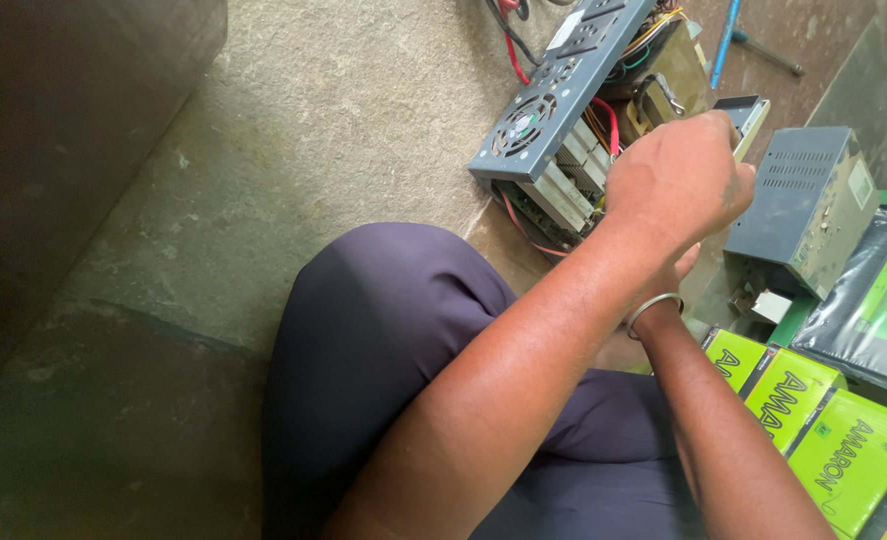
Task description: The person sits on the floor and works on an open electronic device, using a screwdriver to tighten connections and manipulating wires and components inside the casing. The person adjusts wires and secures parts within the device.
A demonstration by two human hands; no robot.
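Head view: while the person sits on the rough grey stone floor (343, 120), both arms reach forward over a knee in dark purple cloth (383, 330).
Left hand (678, 180): curled into a loose fist above the opened electronics unit with a grey vented fan panel (553, 90); what it grips, if anything, cannot be told.
Right hand (678, 268): mostly hidden beneath the left wrist, a metal bangle (653, 305) on its wrist; its state cannot be told.
Unit: tipped on edge beside the knee, probably so its wiring and pale connector blocks (578, 170) face the hands.
Grey metal cover (803, 200): just right of the unit, set aside.
Packages: bright green rectangular boxes (823, 430) with dark lettering, lower right, side by side.
Blue-handled tool (728, 40): on the floor, top.
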